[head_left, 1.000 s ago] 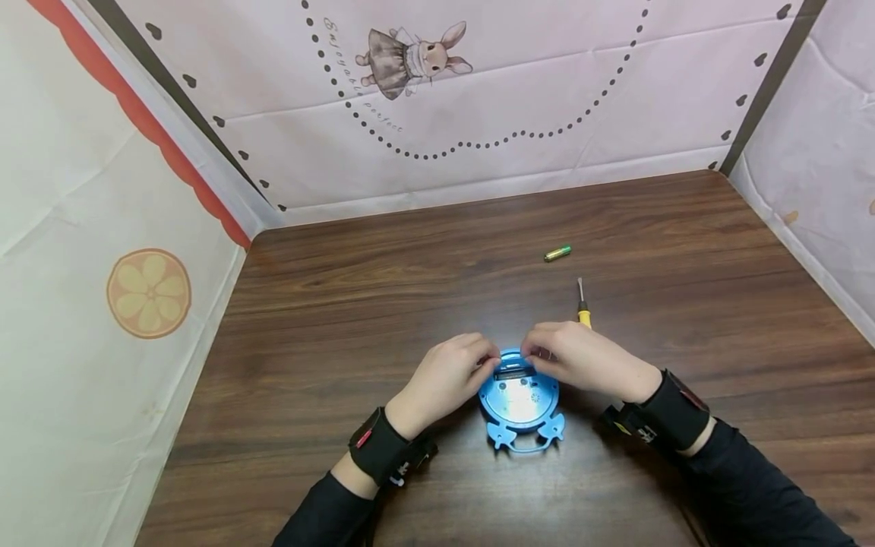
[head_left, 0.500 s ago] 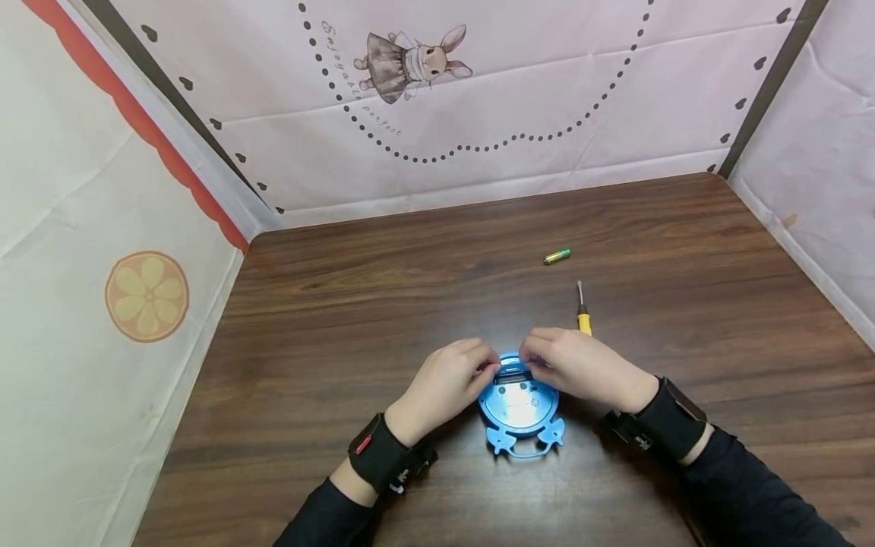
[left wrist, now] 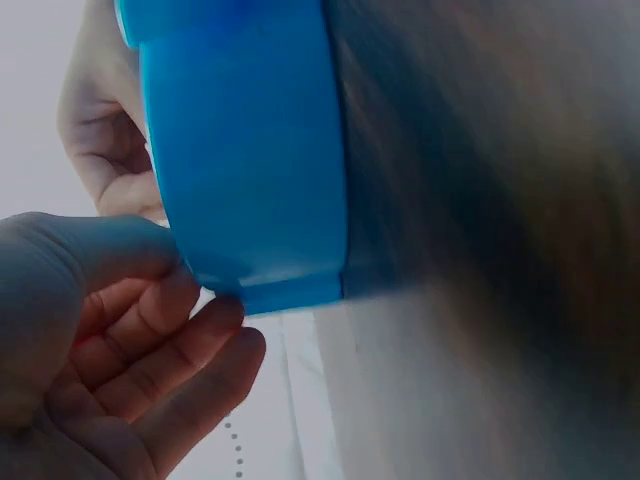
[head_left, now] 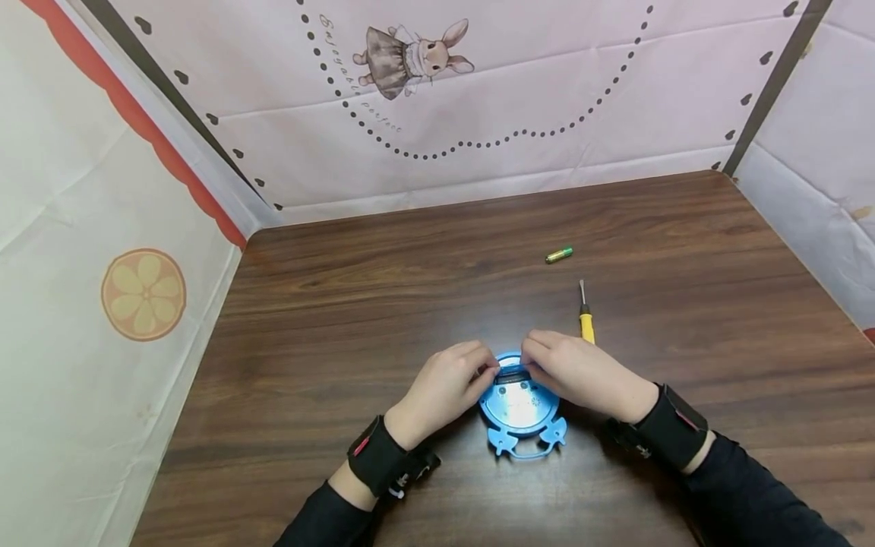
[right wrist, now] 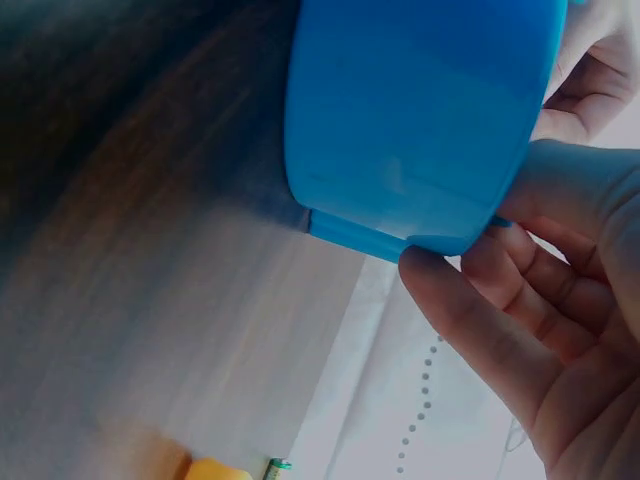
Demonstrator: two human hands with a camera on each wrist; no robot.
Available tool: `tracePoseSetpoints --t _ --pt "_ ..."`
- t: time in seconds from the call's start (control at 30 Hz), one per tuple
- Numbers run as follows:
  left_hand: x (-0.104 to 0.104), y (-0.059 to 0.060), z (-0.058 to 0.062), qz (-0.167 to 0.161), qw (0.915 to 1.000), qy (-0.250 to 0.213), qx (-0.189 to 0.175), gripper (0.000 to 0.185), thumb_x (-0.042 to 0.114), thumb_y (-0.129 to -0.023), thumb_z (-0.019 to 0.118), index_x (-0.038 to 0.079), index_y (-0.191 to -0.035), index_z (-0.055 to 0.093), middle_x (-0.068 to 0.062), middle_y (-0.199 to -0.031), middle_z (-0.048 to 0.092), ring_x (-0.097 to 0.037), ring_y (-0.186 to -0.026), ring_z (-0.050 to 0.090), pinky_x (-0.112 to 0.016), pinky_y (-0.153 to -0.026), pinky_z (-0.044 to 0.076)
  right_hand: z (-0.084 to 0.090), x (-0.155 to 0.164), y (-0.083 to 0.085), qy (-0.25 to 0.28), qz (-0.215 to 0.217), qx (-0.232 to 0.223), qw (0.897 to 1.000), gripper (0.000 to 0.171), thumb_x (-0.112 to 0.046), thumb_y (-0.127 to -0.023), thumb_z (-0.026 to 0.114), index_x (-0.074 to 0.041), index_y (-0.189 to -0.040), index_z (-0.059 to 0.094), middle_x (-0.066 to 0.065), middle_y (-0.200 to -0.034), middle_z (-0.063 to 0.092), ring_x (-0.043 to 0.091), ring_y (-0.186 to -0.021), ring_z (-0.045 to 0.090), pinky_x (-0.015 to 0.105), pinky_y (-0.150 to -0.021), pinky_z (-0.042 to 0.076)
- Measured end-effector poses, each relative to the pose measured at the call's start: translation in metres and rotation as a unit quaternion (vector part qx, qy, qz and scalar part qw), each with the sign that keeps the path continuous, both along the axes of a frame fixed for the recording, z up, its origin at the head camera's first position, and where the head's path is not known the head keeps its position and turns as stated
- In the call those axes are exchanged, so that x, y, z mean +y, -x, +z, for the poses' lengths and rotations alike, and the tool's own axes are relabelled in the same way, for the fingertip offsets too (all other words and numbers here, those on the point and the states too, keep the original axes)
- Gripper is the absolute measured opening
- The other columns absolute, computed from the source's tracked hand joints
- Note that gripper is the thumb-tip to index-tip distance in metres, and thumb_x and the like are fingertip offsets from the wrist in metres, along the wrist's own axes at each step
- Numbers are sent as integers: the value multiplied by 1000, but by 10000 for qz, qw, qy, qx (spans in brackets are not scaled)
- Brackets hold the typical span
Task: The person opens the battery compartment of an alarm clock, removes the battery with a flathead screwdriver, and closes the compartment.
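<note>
A round blue clock-like device (head_left: 519,406) lies on the wooden table, its back up, with two animal-shaped feet joined by a bar at the near end. Near its far end is a dark battery slot (head_left: 513,377). A thin blue strip, like a battery cover (head_left: 513,368), spans the fingertips of both hands just above that slot. My left hand (head_left: 451,384) pinches at its left end, fingertips right at the casing's corner. From the right, my right hand (head_left: 581,372) pinches the other end; a small blue tip shows between its fingers in the right wrist view.
A green and gold battery (head_left: 559,255) lies farther back on the table (head_left: 355,304). Just beyond the right hand is a screwdriver (head_left: 585,319) with a yellow handle, partly hidden. Printed cloth walls (head_left: 547,91) enclose the table at the back and sides.
Both hands stay at the device's far end with small finger movements, and the blue strip shows more distinctly between them. The cloth at the right has shifted. The device stays put.
</note>
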State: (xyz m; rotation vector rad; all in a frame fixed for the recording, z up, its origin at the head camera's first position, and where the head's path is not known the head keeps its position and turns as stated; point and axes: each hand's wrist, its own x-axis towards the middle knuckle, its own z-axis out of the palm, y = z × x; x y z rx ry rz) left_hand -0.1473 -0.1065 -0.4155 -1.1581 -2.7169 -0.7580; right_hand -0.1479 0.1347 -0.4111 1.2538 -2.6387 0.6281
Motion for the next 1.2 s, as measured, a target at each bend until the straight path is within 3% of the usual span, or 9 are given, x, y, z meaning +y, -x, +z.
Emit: tracePoseSetpoints --t 0.2,0.47,0.8,1.03,1.2 --pt "3 -3 -13 24 9999 -45 115 6 13 -98 67 11 -94 72 5 -87 64 -6 -77 55 -20 -67 50 -12 1 -4 -118 -46 282 9995 17 -6 -89 77 -11 -92 61 -4 -84 52 6 -71 48 21 -61 49" --pt "2 -4 -12 99 9998 110 154 6 14 -97 67 12 -94 72 6 -87 63 -6 -78 55 -21 -68 51 -17 -3 -9 4 -133 428 9990 19 -3 -86 79 -9 -92 62 -2 -85 53 8 -72 49 23 -63 51" --pt "2 -6 -11 144 9997 107 -191 9 16 -100 65 12 -98 73 5 -93 67 -7 -85 60 -22 -74 53 -18 -1 -15 427 -350 198 9983 18 -1 -86 78 -10 -90 63 -6 -85 52 3 -71 48 21 -62 50" --pt "1 -6 -10 127 9992 56 -387 9 18 -100 66 13 -98 73 7 -91 66 -5 -81 57 -20 -71 50 -19 4 -13 710 -200 -315 9968 13 0 -87 77 -10 -93 70 -5 -91 62 2 -78 59 22 -68 55" --pt "0 -7 -8 50 9993 120 -351 9 19 -99 66 13 -98 73 7 -90 66 -6 -81 57 -20 -71 49 -18 7 -10 788 -123 -564 9952 8 -7 -90 76 -12 -94 71 -7 -92 62 1 -79 59 22 -69 55"
